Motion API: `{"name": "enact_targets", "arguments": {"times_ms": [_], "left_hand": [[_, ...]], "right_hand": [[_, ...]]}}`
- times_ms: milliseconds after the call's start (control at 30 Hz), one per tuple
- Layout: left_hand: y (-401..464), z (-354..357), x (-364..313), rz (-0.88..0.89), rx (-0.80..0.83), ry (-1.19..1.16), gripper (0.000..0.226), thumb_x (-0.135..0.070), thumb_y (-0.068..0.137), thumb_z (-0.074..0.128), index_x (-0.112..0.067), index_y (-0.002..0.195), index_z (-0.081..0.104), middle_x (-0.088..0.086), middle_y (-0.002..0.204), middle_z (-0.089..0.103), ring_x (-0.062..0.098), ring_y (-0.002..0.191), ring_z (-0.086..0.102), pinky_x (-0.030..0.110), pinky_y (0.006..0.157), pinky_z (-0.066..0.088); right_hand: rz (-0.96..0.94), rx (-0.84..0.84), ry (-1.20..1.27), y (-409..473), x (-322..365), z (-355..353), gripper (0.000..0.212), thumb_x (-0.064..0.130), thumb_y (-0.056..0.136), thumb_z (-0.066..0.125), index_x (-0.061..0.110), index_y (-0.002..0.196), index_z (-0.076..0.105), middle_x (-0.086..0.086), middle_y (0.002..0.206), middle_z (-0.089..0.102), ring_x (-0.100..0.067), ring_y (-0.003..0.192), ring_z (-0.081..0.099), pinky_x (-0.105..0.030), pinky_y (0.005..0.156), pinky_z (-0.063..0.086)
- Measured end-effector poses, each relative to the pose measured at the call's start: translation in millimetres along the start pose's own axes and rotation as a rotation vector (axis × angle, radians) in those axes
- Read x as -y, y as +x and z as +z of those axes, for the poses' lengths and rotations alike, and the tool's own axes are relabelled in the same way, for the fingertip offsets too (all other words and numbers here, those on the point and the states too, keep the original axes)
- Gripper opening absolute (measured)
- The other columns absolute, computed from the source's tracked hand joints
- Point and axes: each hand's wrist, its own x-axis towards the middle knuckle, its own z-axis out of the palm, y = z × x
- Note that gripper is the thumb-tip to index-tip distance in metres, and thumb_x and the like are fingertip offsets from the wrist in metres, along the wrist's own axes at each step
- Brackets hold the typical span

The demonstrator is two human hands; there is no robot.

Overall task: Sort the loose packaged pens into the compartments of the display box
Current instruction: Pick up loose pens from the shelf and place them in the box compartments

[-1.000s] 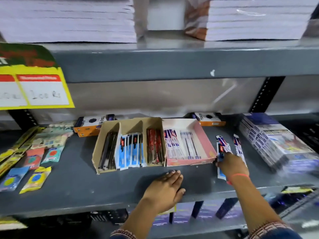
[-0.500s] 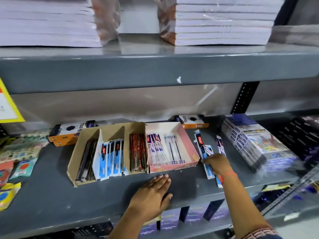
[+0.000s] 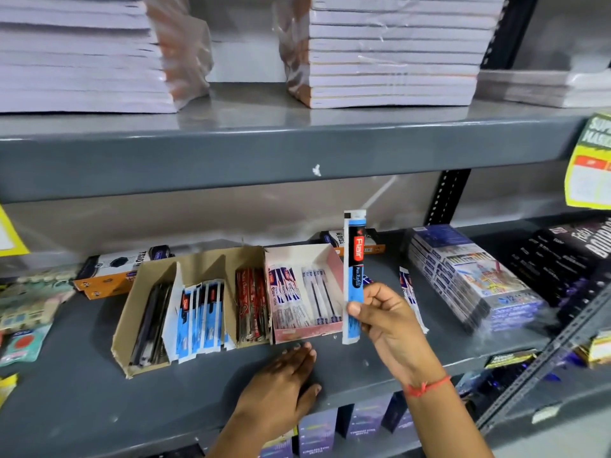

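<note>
Right hand (image 3: 386, 317) is up off the shelf, thumb and fingers pinched on a blue Flair refill pack (image 3: 353, 279). The pack stands upright, its lower part in the grip and its top well clear of the hand, just beside the right wall of the pink box (image 3: 305, 333). Left hand (image 3: 284, 385) lies flat, palm down, fingers spread a little on the grey shelf (image 3: 82, 401), holding nothing, just in front of the pink box.

The brown cardboard display box (image 3: 124, 325) sits to the left, touching the pink one. Its left compartment holds dark pens (image 3: 150, 322), the middle one blue-and-white packs (image 3: 198, 319) that match the one in the hand, the right one red packs (image 3: 251, 309). The pink box carries purple-and-white packs (image 3: 284, 299) on its left side and slim clear-wrapped pens (image 3: 317, 295) to their right.

Behind the raised hand, more loose packs (image 3: 408, 292) lie on the shelf, partly hidden by the fingers. Further right sits a stack of boxed sets (image 3: 469, 279). An orange-and-white carton (image 3: 112, 276) lies behind the cardboard box. Up top, stacks of notebooks (image 3: 393, 51) fill the upper shelf.
</note>
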Motion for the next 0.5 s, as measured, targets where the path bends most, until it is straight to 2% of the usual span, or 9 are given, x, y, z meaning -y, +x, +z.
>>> {"name": "enact_targets", "arguments": {"times_ms": [33,100,133,200,267,433,500], "left_hand": [[-0.4,-3.5,-0.9,0.001,-0.026,0.015,0.076,-0.060,0.088,0.004,-0.018,0.146,0.028,-0.006,0.150,0.008,0.011,0.141,0.018,0.029,0.113,0.002],[-2.6,1.2,-1.2,0.017,-0.011,-0.055,0.085,-0.067,0.083,-0.009,-0.018,0.149,0.013,-0.007,0.151,-0.003,0.010,0.143,0.004,0.023,0.111,-0.007],[-3.9,4.3,-0.4,0.021,0.015,-0.071,0.082,-0.066,0.085,-0.009,-0.018,0.149,0.007,-0.006,0.154,-0.005,0.010,0.143,-0.002,0.021,0.110,-0.010],[-3.7,2.6,0.6,0.016,0.022,-0.065,0.067,-0.057,0.095,0.008,-0.018,0.149,0.004,-0.003,0.158,-0.001,0.010,0.143,-0.005,0.018,0.109,-0.010],[-5.0,-0.5,0.9,0.007,0.026,-0.073,0.063,-0.052,0.097,0.018,-0.018,0.149,0.007,-0.001,0.158,0.003,0.010,0.143,-0.003,0.017,0.107,-0.010],[-32.0,-7.4,19.6,-0.040,-0.004,-0.059,0.061,-0.051,0.098,0.020,-0.018,0.149,0.013,-0.001,0.158,0.012,0.010,0.143,0.004,0.014,0.105,-0.012],[-51.5,-11.2,34.5,-0.084,-0.026,-0.066,0.060,-0.051,0.098,0.020,-0.019,0.149,0.014,-0.002,0.157,0.012,0.009,0.143,0.005,0.014,0.106,-0.012]], "right_hand": [[0.000,-0.001,0.006,-1.1,0.4,2.3,0.018,0.005,0.057,0.067,0.020,0.047,0.066,0.006,0.051,0.068,-0.002,0.047,0.062,-0.012,0.046,0.048],[0.002,-0.016,0.000,-1.8,0.2,5.2,0.019,0.004,0.055,0.068,0.020,0.045,0.063,0.004,0.049,0.067,-0.001,0.044,0.058,-0.011,0.043,0.044],[0.009,-0.026,-0.011,-1.6,-0.4,7.2,0.019,0.005,0.055,0.068,0.019,0.044,0.062,0.005,0.047,0.065,-0.001,0.041,0.055,-0.010,0.041,0.041],[0.038,-0.024,-0.037,-0.7,-3.4,10.4,0.020,0.004,0.057,0.069,0.018,0.044,0.063,0.005,0.046,0.063,-0.001,0.038,0.049,-0.010,0.038,0.037],[0.078,-0.001,-0.115,1.4,-8.1,15.2,0.023,0.001,0.066,0.069,0.016,0.049,0.066,0.005,0.048,0.064,-0.002,0.039,0.048,-0.011,0.037,0.036],[0.174,0.036,-0.343,17.2,-28.3,51.6,0.020,-0.003,0.080,0.065,0.015,0.072,0.065,0.007,0.050,0.065,0.001,0.038,0.052,-0.009,0.039,0.042],[0.204,0.066,-0.431,25.6,-38.3,74.2,0.026,-0.008,0.080,0.063,0.017,0.076,0.060,-0.003,0.058,0.062,-0.003,0.039,0.051,-0.010,0.039,0.043]]}}
